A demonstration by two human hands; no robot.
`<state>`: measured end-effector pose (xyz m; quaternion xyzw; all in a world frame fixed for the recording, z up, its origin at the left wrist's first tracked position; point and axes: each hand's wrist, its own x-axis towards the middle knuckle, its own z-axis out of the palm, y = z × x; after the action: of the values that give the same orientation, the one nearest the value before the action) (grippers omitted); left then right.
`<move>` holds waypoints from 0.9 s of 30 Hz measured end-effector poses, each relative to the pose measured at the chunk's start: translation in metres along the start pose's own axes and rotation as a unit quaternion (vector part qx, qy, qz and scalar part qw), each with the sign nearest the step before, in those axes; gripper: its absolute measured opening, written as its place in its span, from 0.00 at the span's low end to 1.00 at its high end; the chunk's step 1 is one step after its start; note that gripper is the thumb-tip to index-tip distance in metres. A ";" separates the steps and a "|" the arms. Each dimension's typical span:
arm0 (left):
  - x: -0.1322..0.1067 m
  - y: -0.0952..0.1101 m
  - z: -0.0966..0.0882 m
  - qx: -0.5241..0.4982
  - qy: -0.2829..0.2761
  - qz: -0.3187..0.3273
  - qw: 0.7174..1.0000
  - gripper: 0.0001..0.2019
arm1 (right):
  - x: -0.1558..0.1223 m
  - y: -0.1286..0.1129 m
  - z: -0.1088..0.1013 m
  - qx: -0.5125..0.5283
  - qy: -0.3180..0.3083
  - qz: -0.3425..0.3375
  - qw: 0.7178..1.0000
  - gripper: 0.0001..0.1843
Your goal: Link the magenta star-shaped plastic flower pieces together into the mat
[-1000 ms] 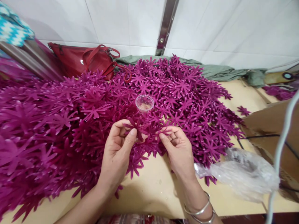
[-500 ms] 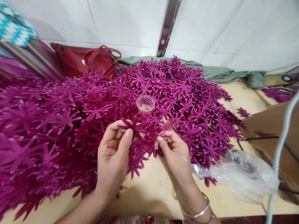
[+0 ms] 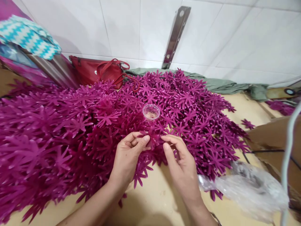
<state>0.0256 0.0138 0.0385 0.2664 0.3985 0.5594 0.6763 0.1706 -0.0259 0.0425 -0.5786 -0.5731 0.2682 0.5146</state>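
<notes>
Between the thumb and fingers of my left hand [image 3: 129, 153] is a magenta artificial flower [image 3: 154, 139] with narrow, finger-like petals. My right hand [image 3: 182, 160] is just to the right of that flower, its thumb and index fingertip a little apart and nothing visible between them. Just beyond my hands a small clear plastic cup [image 3: 151, 112] rests among the flowers, with some pale matter at its bottom. A large heap of like magenta flowers [image 3: 80, 125] spreads around both hands, hiding what lies beneath.
The pale tabletop [image 3: 150, 194] shows near me. A red handbag [image 3: 91, 70] lies at the back left beside metal legs [image 3: 54, 69]. At right are a crumpled clear plastic bag [image 3: 251, 191], a cardboard box [image 3: 270, 138] and a light cable [image 3: 288, 147]. Green cloth [image 3: 216, 84] runs along the wall.
My left hand has moved right, bringing its flower closer to the right hand. The right thumb and finger have come off the petals they pinched. The view has tilted slightly up.
</notes>
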 end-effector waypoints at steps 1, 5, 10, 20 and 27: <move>0.001 -0.001 0.000 0.001 -0.001 -0.008 1.000 0.09 | 0.001 -0.003 -0.001 0.024 -0.003 0.016 1.000 0.11; 0.000 -0.002 0.000 -0.001 -0.017 -0.013 1.000 0.11 | 0.005 -0.013 0.004 0.074 -0.019 0.057 0.996 0.16; -0.001 0.000 0.001 0.041 -0.053 -0.001 0.998 0.09 | 0.014 -0.007 0.014 0.147 -0.030 0.101 0.984 0.05; -0.002 0.001 -0.002 0.095 -0.038 0.071 0.992 0.08 | 0.027 0.018 0.017 0.383 0.097 0.169 0.903 0.12; -0.001 0.015 0.007 -0.035 -0.015 0.029 0.999 0.15 | 0.033 0.027 0.006 0.396 0.116 0.146 0.899 0.11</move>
<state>0.0232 0.0169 0.0547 0.2625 0.3611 0.5883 0.6742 0.1823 0.0123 0.0255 -0.4315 -0.2646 0.4763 0.7190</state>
